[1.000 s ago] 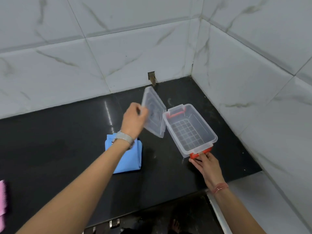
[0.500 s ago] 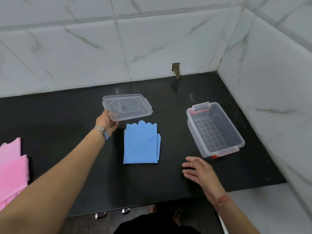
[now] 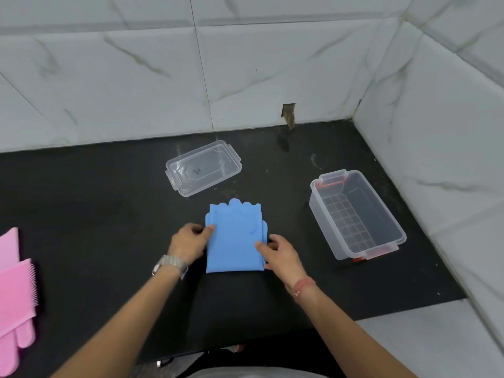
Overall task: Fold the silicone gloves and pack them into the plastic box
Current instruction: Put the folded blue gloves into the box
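Hands (image 3: 191, 242) (image 3: 281, 252) flank folded blue gloves (image 3: 234, 241), touching edges.

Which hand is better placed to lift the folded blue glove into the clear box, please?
Probably the right hand: it rests on the folded blue silicone glove nearest the open clear plastic box.

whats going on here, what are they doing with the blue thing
A person has both hands on a folded blue glove lying on the black counter: the left hand at its left edge, the right hand at its right edge. The clear box sits open and empty to the right, with its lid lying behind the glove. Pink gloves wait at the far left.
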Demonstrator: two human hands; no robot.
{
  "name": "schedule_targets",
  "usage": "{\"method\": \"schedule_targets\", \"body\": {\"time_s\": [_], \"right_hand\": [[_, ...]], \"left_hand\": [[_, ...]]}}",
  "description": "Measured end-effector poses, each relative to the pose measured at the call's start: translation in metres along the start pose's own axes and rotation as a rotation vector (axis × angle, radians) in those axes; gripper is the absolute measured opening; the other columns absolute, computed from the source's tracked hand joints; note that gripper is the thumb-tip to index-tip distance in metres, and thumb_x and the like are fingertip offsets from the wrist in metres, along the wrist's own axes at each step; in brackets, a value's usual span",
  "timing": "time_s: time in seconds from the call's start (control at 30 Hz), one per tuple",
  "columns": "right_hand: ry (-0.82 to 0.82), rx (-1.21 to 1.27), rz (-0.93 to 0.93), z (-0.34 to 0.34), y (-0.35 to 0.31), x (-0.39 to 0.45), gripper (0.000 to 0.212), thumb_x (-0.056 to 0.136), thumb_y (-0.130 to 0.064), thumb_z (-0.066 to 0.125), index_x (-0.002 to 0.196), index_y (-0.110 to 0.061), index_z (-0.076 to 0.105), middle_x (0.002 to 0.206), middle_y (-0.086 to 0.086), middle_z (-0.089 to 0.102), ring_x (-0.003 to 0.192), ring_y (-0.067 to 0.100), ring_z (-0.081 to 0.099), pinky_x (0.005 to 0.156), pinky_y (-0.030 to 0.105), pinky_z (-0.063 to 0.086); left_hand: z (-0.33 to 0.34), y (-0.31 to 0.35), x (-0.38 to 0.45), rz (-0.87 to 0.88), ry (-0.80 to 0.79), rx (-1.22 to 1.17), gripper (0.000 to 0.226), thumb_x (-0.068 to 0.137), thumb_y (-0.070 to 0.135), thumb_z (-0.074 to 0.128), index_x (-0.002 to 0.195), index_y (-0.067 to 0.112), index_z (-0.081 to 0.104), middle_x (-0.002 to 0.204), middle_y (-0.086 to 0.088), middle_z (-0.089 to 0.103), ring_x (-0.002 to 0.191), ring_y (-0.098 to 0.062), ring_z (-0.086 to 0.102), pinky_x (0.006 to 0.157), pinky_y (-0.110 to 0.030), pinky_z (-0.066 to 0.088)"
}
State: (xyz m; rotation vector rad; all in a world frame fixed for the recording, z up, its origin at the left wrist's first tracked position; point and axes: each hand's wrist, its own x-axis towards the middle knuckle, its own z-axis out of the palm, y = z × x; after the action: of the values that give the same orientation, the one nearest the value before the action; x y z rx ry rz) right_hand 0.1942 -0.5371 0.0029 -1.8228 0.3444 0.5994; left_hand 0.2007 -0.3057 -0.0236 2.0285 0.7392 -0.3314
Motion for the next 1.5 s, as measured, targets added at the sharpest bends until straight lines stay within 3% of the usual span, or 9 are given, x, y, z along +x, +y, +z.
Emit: {"method": "schedule_targets", "body": {"time_s": [0.17, 0.3, 0.4, 0.57, 0.8, 1.07, 1.23, 1.4, 1.5], "right_hand": [[-0.076, 0.15, 0.057, 0.009, -0.011, 0.008, 0.026, 0.084, -0.028, 0.074, 0.104, -0.014, 0.066, 0.105, 0.004, 0.072, 0.093, 0.017, 0.07, 0.083, 0.037, 0.059], [-0.134, 0.223, 0.039, 0.005, -0.012, 0.005, 0.011, 0.084, -0.023, 0.075, 0.093, -0.02, 0.07, 0.099, 0.003, 0.075, 0.088, 0.015, 0.072, 0.073, 0.027, 0.059], [-0.104, 0.176, 0.003, -0.004, -0.013, -0.001, 0.008, 0.086, -0.025, 0.071, 0.092, -0.026, 0.067, 0.097, 0.001, 0.073, 0.089, 0.015, 0.07, 0.073, 0.027, 0.057], [-0.143, 0.159, -0.109, -0.052, -0.028, -0.017, 0.02, 0.088, -0.022, 0.07, 0.108, -0.022, 0.068, 0.103, 0.002, 0.074, 0.093, 0.018, 0.071, 0.078, 0.032, 0.059], [0.031, 0.141, -0.208, -0.168, -0.064, -0.023, 0.026, 0.085, -0.022, 0.074, 0.11, -0.015, 0.069, 0.103, 0.004, 0.076, 0.093, 0.02, 0.073, 0.08, 0.033, 0.06], [0.176, -0.128, -0.145, -0.244, -0.067, 0.008, 0.016, 0.085, -0.023, 0.073, 0.1, -0.018, 0.067, 0.103, 0.008, 0.073, 0.09, 0.025, 0.07, 0.082, 0.037, 0.058], [0.233, -0.397, -0.047, -0.242, -0.056, 0.027, 0.031, 0.083, -0.025, 0.073, 0.107, -0.007, 0.065, 0.104, 0.014, 0.068, 0.094, 0.029, 0.064, 0.086, 0.042, 0.052], [0.282, -0.558, -0.03, -0.231, -0.054, 0.034, 0.018, 0.083, -0.024, 0.07, 0.078, -0.018, 0.054, 0.075, 0.001, 0.056, 0.065, 0.012, 0.051, 0.056, 0.023, 0.037], [0.312, -0.674, -0.04, -0.223, -0.053, 0.035, 0.028, 0.085, -0.019, 0.066, 0.07, -0.022, 0.043, 0.069, -0.003, 0.049, 0.063, 0.014, 0.049, 0.051, 0.023, 0.031]], "left_hand": [[0.008, 0.013, -0.022, -0.018, -0.098, -0.023, 0.042, 0.075, 0.058, 0.069, 0.084, 0.017, 0.064, 0.089, 0.0, 0.07, 0.082, -0.021, 0.068, 0.075, -0.038, 0.057], [0.009, 0.015, -0.035, -0.172, -0.259, -0.35, 0.049, 0.076, 0.039, 0.077, 0.099, -0.002, 0.066, 0.09, -0.019, 0.071, 0.068, -0.025, 0.064, 0.067, -0.038, 0.052], [0.014, 0.016, -0.046, -0.196, -0.365, -0.43, 0.05, 0.08, 0.038, 0.074, 0.113, 0.002, 0.065, 0.088, -0.008, 0.067, 0.058, -0.013, 0.048, 0.059, -0.026, 0.04], [0.031, 0.038, -0.066, -0.09, -0.569, -0.59, 0.049, 0.078, 0.041, 0.072, 0.123, 0.025, 0.06, 0.114, 0.003, 0.071, 0.105, -0.016, 0.067, 0.082, -0.034, 0.055], [0.076, 0.124, -0.075, 0.026, -0.9, -0.813, 0.061, 0.074, 0.021, 0.078, 0.127, 0.015, 0.05, 0.124, -0.01, 0.066, 0.111, -0.028, 0.064, 0.079, -0.036, 0.058], [0.149, 0.199, -0.082, 0.255, -0.626, -0.471, 0.073, 0.076, 0.009, 0.077, 0.135, 0.024, 0.038, 0.107, 0.0, 0.069, 0.096, -0.018, 0.069, 0.072, -0.037, 0.06], [0.172, 0.198, -0.083, 0.526, -0.388, 0.04, 0.109, 0.081, 0.025, 0.073, 0.149, 0.032, -0.013, 0.092, -0.001, 0.065, 0.076, -0.011, 0.065, 0.064, -0.025, 0.054], [0.188, 0.194, -0.082, 0.755, -0.135, 0.449, 0.109, 0.085, 0.036, 0.066, 0.146, 0.025, -0.024, 0.096, -0.009, 0.06, 0.07, -0.018, 0.06, 0.064, -0.033, 0.053], [0.194, 0.192, -0.079, 0.842, -0.07, 0.524, 0.11, 0.084, 0.038, 0.066, 0.146, 0.022, -0.024, 0.099, -0.008, 0.06, 0.082, -0.02, 0.06, 0.08, -0.038, 0.051]]}}
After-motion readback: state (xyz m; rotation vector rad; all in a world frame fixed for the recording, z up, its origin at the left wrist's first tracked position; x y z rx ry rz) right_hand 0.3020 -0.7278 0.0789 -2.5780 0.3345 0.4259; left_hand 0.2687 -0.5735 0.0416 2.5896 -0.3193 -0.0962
